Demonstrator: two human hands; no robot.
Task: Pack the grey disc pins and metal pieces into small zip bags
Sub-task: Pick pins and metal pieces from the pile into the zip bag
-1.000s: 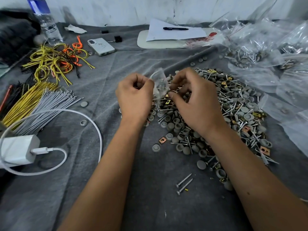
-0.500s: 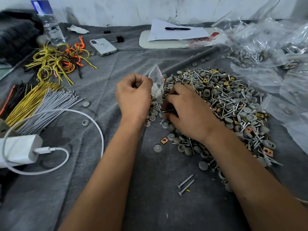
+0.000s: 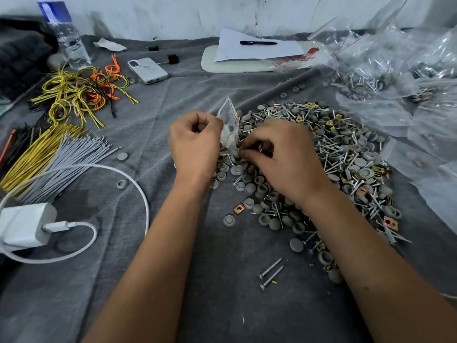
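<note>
Filling a small zip bag at centre frame, beside the left edge of the heap of grey disc pins, screws and brass-coloured metal pieces. Left hand curled round the bag's lower left side, holding it upright with the mouth toward upper centre. Right hand down on the heap just right of the bag, fingers bent and drawn together over small parts; whether anything is actually pinched between the fingertips cannot be told, since the fingers hide it.

Advice for the step, as judgement only: keep the bag upright and the mouth spread wide enough for screw points to enter without snagging the film; pick a small mixed pinch instead of a fistful, to avoid spilling; feed screws head-first if possible, since sharp tips could pierce thin plastic; carry each pinch the short way from heap to mouth, keeping the bag close to the heap.

Filled bags piled at upper right. Stray screws lower centre and loose discs at left on the grey cloth, well apart from the heap, worth gathering later.
</note>
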